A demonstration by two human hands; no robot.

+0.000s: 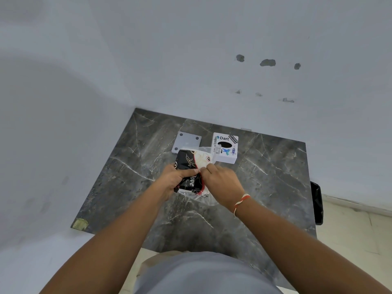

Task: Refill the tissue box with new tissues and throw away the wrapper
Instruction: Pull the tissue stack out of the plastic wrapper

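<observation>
A tissue pack (191,164) in a black, cream and red plastic wrapper is held over the dark marble table (265,187). My left hand (176,180) grips the pack's left side. My right hand (222,183) pinches the wrapper at its top middle, fingertips touching those of the left. Behind the pack stands the white tissue box (226,148), with stickers and a dark oval hole on top. Its grey bottom plate (186,142), with round pads at the corners, lies flat to the left of the box.
White walls close the table's back and left sides. A black bin (317,203) stands on the floor past the table's right edge. A yellowish patch (80,224) marks the table's near left corner. My grey-clothed body is at the near edge.
</observation>
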